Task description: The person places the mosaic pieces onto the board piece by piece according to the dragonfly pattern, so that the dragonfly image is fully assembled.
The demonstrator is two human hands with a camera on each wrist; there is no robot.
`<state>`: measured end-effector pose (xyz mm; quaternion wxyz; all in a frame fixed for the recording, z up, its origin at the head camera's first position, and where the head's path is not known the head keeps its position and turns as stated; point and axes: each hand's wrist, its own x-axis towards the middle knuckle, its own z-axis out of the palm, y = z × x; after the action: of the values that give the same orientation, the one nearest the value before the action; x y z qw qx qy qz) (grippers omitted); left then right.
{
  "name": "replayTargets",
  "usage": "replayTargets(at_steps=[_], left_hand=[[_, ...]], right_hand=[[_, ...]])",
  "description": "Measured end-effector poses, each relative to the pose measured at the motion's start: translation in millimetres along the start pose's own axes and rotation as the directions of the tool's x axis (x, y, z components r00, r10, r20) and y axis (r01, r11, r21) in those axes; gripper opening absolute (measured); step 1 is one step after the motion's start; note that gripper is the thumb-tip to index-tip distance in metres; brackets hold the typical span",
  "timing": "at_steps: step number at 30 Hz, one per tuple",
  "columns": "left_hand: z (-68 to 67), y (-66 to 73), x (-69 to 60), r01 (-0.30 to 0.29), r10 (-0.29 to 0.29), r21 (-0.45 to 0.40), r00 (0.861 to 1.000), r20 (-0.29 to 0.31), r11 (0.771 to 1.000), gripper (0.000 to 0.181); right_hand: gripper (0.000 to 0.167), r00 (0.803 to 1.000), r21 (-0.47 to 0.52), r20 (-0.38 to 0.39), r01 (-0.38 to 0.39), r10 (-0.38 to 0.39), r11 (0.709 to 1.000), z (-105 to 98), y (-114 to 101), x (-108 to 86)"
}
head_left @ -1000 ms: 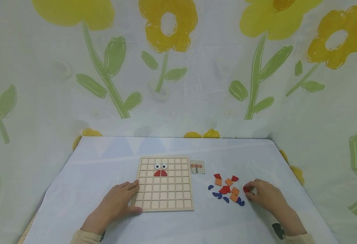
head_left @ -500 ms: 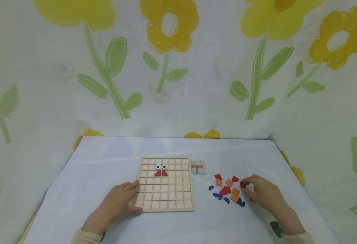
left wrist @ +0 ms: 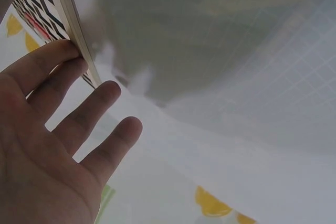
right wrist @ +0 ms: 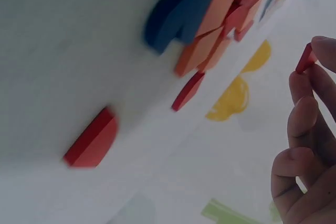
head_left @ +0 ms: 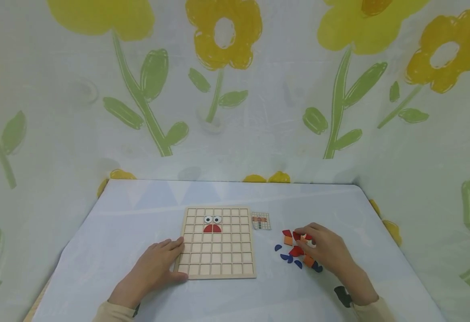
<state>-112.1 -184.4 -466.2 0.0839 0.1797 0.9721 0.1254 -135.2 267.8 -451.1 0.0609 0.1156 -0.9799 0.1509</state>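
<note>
A wooden grid board lies on the table, with two eye pieces and a pair of red quarter-circles set in its upper cells. My left hand rests against the board's left edge, thumb at the near corner. In the left wrist view its fingers touch the board's side. Between thumb and fingertips my right hand pinches a red quarter-circle piece, held over the loose pieces. That hand hides part of the pile in the head view.
Loose orange squares, blue half-circles and red pieces lie right of the board. A small pattern card sits by the board's upper right corner. One red piece lies apart in the right wrist view.
My right hand has carried the pinched red piece leftward from the right side of the pile to above it. The left hand and the board have stayed put.
</note>
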Motion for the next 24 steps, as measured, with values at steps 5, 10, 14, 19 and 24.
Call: replayTargets(at_steps=[5, 10, 14, 19, 24], left_hand=[[-0.2, 0.3, -0.8, 0.004, -0.004, 0.002, 1.000, -0.005, 1.000, 0.092], [0.2, 0.7, -1.6, 0.001, -0.001, 0.000, 1.000, -0.009, 1.000, 0.092], [-0.3, 0.8, -1.1, 0.004, -0.004, 0.001, 1.000, -0.003, 1.000, 0.092], [-0.3, 0.5, -0.7, 0.011, -0.011, 0.005, 1.000, 0.006, 1.000, 0.093], [0.6, 0.0, -0.2, 0.011, -0.011, -0.002, 1.000, 0.005, 1.000, 0.092]], right_hand=[[0.034, 0.997, 0.009, -0.041, 0.062, -0.062, 0.998, 6.9, -17.9, 9.3], [0.033, 0.992, 0.059, -0.078, 0.106, -0.101, 0.993, 11.7, -33.4, 16.2], [0.030, 0.979, 0.100, -0.128, 0.171, -0.157, 0.980, 16.5, -45.8, 22.9], [0.033, 0.948, 0.124, -0.182, 0.284, -0.260, 0.951, 23.8, -61.8, 33.2], [0.032, 0.936, 0.205, -0.187, 0.333, -0.297, 0.920, 31.2, -79.9, 42.8]])
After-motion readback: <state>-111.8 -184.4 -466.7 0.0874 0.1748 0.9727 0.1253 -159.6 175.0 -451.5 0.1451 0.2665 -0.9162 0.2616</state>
